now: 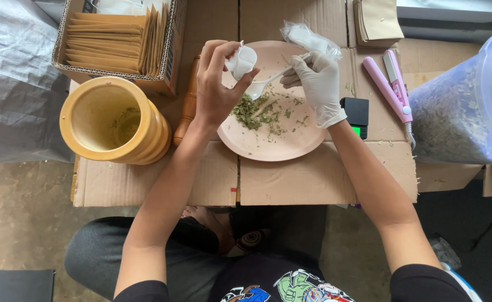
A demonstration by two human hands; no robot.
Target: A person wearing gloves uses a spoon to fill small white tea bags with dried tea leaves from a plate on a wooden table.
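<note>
My left hand [217, 84], bare, pinches a small white sachet [241, 60] open above a pale pink plate [268, 146]. My right hand [316, 84], in a white glove, grips a white plastic spoon [264, 85] whose bowl points toward the sachet. A loose pile of dried green leaves [252, 111] lies on the plate under both hands. A clear plastic bag with more white sachets [307, 38] rests at the plate's far rim, just behind my gloved hand.
A yellow ribbed mortar [112, 120] stands left with a wooden pestle [189, 106] beside it. A carton of brown envelopes [114, 39] sits behind. Right of the plate: a small black scale [356, 114], a pink heat sealer [392, 86], and a blue tub of dried leaves [469, 106].
</note>
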